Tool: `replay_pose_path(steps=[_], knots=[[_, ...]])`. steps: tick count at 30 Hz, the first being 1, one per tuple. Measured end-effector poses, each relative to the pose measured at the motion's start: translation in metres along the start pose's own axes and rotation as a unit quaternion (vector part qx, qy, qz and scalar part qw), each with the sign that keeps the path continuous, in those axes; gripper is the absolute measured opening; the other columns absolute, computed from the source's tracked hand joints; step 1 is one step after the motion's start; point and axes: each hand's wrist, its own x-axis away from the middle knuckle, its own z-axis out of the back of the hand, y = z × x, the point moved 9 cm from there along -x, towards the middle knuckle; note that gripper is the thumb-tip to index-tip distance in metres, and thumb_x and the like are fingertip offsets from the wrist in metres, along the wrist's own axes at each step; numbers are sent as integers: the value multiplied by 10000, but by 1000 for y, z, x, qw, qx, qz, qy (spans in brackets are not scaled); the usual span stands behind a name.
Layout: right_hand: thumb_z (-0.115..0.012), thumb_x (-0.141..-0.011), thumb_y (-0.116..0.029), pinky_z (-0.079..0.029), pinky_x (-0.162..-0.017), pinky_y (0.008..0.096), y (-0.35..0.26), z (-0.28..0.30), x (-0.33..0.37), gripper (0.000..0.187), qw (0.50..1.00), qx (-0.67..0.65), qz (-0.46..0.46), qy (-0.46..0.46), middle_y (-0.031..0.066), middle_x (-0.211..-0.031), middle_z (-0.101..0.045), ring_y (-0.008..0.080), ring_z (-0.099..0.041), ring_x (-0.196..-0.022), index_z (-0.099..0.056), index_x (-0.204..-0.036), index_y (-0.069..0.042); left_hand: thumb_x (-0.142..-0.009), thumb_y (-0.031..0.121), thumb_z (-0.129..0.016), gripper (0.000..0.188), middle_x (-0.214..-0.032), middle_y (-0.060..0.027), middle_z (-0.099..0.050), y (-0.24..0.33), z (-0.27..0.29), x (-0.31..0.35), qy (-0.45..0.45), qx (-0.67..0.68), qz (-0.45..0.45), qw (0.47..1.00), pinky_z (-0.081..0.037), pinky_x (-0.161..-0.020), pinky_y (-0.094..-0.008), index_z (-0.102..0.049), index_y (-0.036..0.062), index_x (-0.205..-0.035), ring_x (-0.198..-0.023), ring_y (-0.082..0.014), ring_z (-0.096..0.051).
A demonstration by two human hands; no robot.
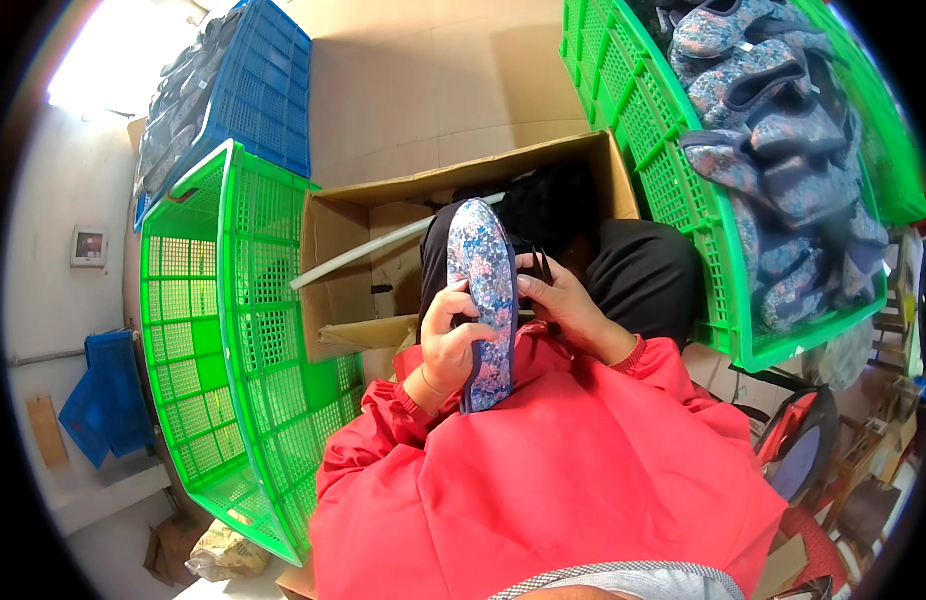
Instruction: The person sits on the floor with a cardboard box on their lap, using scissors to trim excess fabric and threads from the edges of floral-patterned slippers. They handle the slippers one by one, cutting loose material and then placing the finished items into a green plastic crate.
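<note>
A blue, pink and white floral cloth shoe [483, 265] stands lengthwise in front of my lap, toe end away from me, with a dark edge along its side. My left hand [451, 342] grips it from the left, thumb and fingers pressed on the patterned surface. On its right side my right hand [563, 305] is closed on a small dark pointed tool [541, 265], its tips upward beside the shoe. The tool's exact kind is hard to make out, and the fingers hide its lower part.
An open cardboard box [323, 235] with a pale rod [383, 244] and black material stands beyond my knees. An upright green crate [228, 350] is at the left, a blue crate [258, 85] of dark shoes behind it. Floral shoes [783, 170] fill a green crate [633, 100] at the right.
</note>
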Motion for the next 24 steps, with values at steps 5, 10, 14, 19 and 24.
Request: replay_pose_path(steps=[5,10,14,19,24], knots=[[-641,-968,-322,-284,-500,175,5,-10,-6,425,996,-85,3,-26,-25,-930,-575,5,-405,-638,-464,-1286,-104,-676,-23,-749,185,-980,-62,-473,-7,-3,20,23,39,79,996,-456,-786,-288,-619,90,-742,-894,-211,-533],[-674,-921,-323,-327,-529,170,-3,-19,-9,477,996,-88,-4,-10,-22,-944,-536,21,-441,-667,-428,-1275,-121,-698,-27,-725,166,-937,-59,-484,-9,-5,22,17,65,93,993,-429,-747,-263,-610,84,-743,-874,-194,-516],[-660,-910,-272,-371,-511,176,-13,-23,-8,437,996,-85,7,-1,-10,-938,-540,32,-482,-663,-438,-1251,-111,-706,-58,-702,164,-941,-67,-492,-1,-10,14,-26,60,90,994,-446,-708,-287,-608,71,-746,-832,-192,-524],[-666,-881,-356,-387,-482,168,-18,-11,-7,605,984,-152,73,-60,39,-1063,-613,46,-537,-667,-416,-1360,-84,-718,-4,-810,456,-1160,-161,-527,29,6,-14,52,-193,1,980,-498,-906,-410,-571,22,-1106,-1073,-370,-576],[-692,-861,-408,-356,-447,160,-23,-9,-4,709,981,-170,83,-45,52,-1101,-636,31,-530,-634,-384,-1404,-73,-825,-106,-567,605,-1138,-106,-611,-65,-35,52,-19,320,534,782,-492,-936,-313,-380,13,-1388,-1083,-185,-604]])
